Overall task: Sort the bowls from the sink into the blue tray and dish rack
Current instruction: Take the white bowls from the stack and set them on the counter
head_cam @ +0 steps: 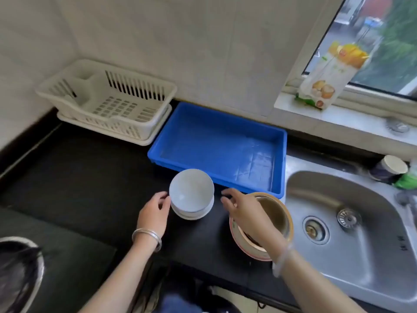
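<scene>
Head view: tray (216, 141) and rack (108, 102) hold nothing; open fingers of both hands (153, 213) (242, 207) flank stacked white bowls (191, 193) on the bench (79, 177).

Right forearm hides part of the brown bowls (268, 213); sink (370, 263) cut off.

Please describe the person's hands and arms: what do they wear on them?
Both forearms are bare, with no sleeves in view and no gloves. The left hand has a thin silver metal bangle around the wrist. The right hand has a pale, translucent bangle around the wrist. I can see no rings or watch, though the picture is slightly blurred.
</scene>
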### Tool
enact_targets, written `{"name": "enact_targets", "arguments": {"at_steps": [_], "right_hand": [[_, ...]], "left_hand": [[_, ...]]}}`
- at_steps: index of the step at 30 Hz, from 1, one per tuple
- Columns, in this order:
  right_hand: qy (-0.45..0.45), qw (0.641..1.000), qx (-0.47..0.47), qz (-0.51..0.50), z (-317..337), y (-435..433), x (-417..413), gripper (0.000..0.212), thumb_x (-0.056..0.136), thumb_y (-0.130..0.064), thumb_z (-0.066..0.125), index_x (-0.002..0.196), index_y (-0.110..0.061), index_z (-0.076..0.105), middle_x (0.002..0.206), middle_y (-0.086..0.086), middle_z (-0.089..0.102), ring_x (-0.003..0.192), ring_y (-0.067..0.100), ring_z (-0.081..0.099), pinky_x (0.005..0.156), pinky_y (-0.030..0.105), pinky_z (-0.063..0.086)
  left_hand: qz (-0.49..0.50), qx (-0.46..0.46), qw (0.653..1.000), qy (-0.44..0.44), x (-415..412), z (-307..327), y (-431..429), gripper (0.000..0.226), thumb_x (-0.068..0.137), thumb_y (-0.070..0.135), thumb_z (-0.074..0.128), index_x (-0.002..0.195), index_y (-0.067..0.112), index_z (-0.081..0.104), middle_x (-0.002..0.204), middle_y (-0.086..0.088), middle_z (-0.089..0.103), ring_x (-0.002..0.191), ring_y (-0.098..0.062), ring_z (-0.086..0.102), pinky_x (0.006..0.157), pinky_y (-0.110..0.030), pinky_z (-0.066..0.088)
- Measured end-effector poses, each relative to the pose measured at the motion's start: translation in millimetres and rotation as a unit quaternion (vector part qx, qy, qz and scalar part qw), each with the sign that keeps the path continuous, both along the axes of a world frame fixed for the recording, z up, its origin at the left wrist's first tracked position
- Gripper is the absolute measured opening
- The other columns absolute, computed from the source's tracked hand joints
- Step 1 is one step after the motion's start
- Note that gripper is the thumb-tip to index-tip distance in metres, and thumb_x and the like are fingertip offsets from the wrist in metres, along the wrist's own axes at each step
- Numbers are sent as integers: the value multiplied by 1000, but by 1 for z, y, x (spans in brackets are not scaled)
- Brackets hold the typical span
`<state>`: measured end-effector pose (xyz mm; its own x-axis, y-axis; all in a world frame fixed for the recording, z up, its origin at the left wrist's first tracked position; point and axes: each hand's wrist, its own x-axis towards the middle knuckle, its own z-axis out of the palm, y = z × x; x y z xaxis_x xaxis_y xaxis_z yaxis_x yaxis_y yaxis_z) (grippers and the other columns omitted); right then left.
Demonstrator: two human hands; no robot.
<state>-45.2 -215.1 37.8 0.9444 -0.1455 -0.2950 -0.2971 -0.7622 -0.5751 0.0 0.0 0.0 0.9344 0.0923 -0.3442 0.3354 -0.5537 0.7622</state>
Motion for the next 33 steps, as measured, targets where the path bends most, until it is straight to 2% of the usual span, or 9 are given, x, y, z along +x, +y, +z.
{"name": "enact_targets", "arguments": {"at_steps": [4, 7, 9, 11, 14, 17, 22, 24, 33], "right_hand": [[11, 998, -69, -1, -7, 19, 40, 41, 93, -44, 43, 127, -21, 46, 98, 6, 69, 96, 30, 61, 70, 35, 44], [12, 995, -102, 11, -16, 34, 48, 29, 94, -34, 44, 112, -12, 48, 98, 12, 66, 90, 34, 60, 60, 33, 38], [-1, 989, -145, 17, -17, 37, 53, 10, 94, -19, 43, 93, -9, 41, 94, 15, 66, 83, 36, 60, 56, 31, 33], [-8, 986, -165, 19, -14, 39, 57, 10, 92, -8, 41, 86, -9, 33, 91, 18, 65, 73, 36, 55, 56, 31, 30], [-5, 989, -145, 31, -7, 38, 60, 10, 94, -4, 37, 86, -8, 31, 82, 17, 58, 66, 31, 41, 53, 32, 25], [-3, 994, -107, 14, -1, 30, 59, 7, 94, -5, 34, 86, -6, 35, 78, 17, 52, 68, 33, 42, 52, 32, 25], [-30, 997, 5, -67, 9, 9, 51, 13, 95, -16, 34, 91, -9, 44, 86, 20, 61, 74, 39, 62, 68, 41, 52], [-36, 997, 14, -68, 13, 2, 48, 12, 96, -17, 35, 89, -12, 43, 85, 18, 62, 73, 38, 64, 71, 45, 56], [-41, 996, 36, -65, 11, -15, 41, 13, 98, -19, 36, 90, -14, 45, 70, 8, 61, 47, 16, 57, 45, 21, 44]], "left_hand": [[3, -31, 999, 29, 13, 6, -13, 37, 91, 24, 50, 128, 21, 50, 121, -5, 60, 97, -25, 64, 84, -42, 55], [13, -43, 998, 43, 13, 4, -16, 39, 90, 20, 52, 129, 22, 48, 125, -6, 58, 103, -26, 62, 87, -44, 54], [18, -45, 998, 48, 13, 4, -17, 40, 89, 20, 52, 129, 23, 47, 126, -5, 57, 109, -26, 59, 91, -45, 52], [29, -58, 997, 49, 13, 2, -17, 39, 89, 19, 52, 128, 23, 49, 124, -4, 57, 108, -25, 60, 92, -45, 52], [55, -85, 994, 50, 12, 1, -15, 32, 91, 19, 50, 123, 20, 54, 114, -3, 62, 89, -18, 65, 88, -43, 54], [70, -99, 991, 53, 13, -1, -14, 30, 93, 22, 48, 120, 16, 58, 96, 1, 63, 79, -14, 65, 81, -38, 56], [59, -26, 996, 55, 17, 4, -22, 31, 88, 20, 56, 119, 17, 58, 111, -3, 64, 97, -21, 63, 91, -40, 52], [49, 6, 998, 40, 18, 5, -26, 30, 84, 17, 62, 114, 18, 59, 110, -3, 63, 102, -22, 60, 88, -35, 49], [83, 77, 992, -52, 16, 9, -44, 23, 84, 7, 56, 100, 22, 60, 100, 0, 64, 91, -19, 60, 70, -29, 47]]}}
